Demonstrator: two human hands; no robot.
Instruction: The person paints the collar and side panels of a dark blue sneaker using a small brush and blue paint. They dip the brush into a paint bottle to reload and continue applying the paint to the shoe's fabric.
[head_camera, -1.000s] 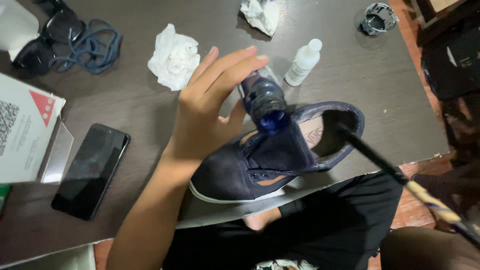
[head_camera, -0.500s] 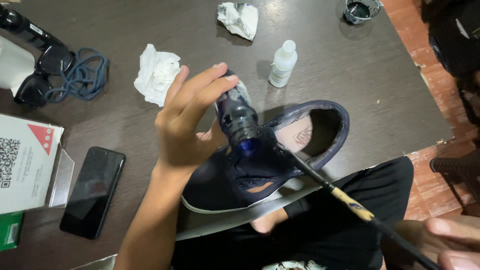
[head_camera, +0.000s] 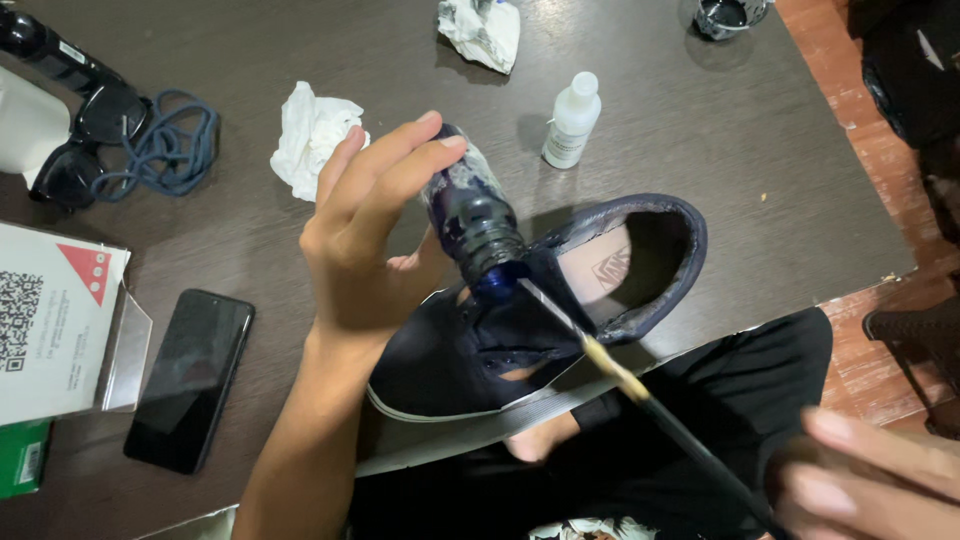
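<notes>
While the small dark bottle (head_camera: 472, 215) is gripped tilted by the left hand (head_camera: 365, 240), fingers wrapped round its body, its mouth is met by the brush (head_camera: 640, 390) tip. Brush handle is pinched by the right hand (head_camera: 875, 480), blurred at bottom right. Navy shoe (head_camera: 520, 330) sits at the table (head_camera: 700, 130) edge, just below the bottle. Judged approx. mid-job: paint being loaded, upper looks wet in spots; more coating prob. left.

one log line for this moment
left hand: holds tilted dye bottle | right hand: brush tip at bottle mouth | navy shoe beneath, on table
</notes>
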